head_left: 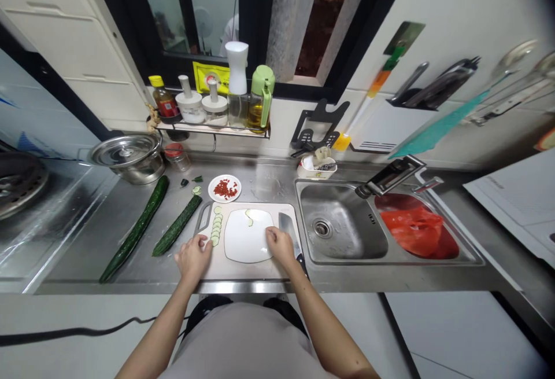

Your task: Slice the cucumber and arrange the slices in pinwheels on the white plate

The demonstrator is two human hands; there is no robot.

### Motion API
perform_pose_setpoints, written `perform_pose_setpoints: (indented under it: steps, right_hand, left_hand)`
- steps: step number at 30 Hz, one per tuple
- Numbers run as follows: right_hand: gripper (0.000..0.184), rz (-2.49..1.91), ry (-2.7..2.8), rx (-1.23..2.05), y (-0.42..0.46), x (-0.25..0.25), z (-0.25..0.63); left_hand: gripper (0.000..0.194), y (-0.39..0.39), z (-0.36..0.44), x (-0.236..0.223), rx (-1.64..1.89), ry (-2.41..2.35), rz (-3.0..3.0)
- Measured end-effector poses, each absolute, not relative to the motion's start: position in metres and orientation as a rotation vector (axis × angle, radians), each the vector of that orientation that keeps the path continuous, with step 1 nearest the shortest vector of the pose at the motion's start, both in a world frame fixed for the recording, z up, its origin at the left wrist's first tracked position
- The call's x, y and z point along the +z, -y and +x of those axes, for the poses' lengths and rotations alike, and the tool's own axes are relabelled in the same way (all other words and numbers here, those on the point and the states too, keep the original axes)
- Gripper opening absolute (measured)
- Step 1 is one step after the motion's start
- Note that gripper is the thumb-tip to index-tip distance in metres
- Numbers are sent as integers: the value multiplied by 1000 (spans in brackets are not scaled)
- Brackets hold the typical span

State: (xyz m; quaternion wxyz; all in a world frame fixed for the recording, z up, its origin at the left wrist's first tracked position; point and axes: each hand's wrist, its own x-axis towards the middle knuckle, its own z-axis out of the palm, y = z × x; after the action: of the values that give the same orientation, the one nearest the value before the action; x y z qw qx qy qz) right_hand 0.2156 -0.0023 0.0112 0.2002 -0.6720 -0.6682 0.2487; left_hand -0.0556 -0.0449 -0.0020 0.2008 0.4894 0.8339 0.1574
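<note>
My left hand (193,257) is at the left of the cutting board (251,272), fingers curled, its thumb and fingertips at the near end of a row of cucumber slices (217,225). They touch the nearest slice. My right hand (281,246) is at the right rim of a white square plate (247,245), fingertips pinched together over the edge; what they hold, if anything, is hidden. A few thin cucumber slices (249,221) lie in a curved line at the plate's far side. Right of the plate, a knife (289,230) rests on the board, partly covered by my right hand.
Left of the board lie a whole cucumber (137,231) and a cut cucumber (177,225). Behind it is a small dish (225,198) of chopped red pieces. A lidded steel pot (139,165) stands back left. At right are the sink (342,240) and a red bag (414,231).
</note>
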Motion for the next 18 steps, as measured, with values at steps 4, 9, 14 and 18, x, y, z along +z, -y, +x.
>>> perform_pose_setpoints:
  steps: [4, 9, 14, 18]
  right_hand:
    - [36, -1843, 1830, 734, 9, 10, 216]
    - [38, -1824, 1793, 752, 18, 7, 214]
    - [38, -1817, 1792, 758, 24, 8, 211]
    - [35, -1834, 1803, 727, 28, 9, 210]
  left_hand:
    - [30, 49, -53, -3, 388, -2331, 1351]
    - [30, 51, -47, -4, 361, -2335, 1353]
    - [32, 50, -44, -6, 335, -2351, 1347]
    - [30, 48, -44, -9, 326, -2365, 1352]
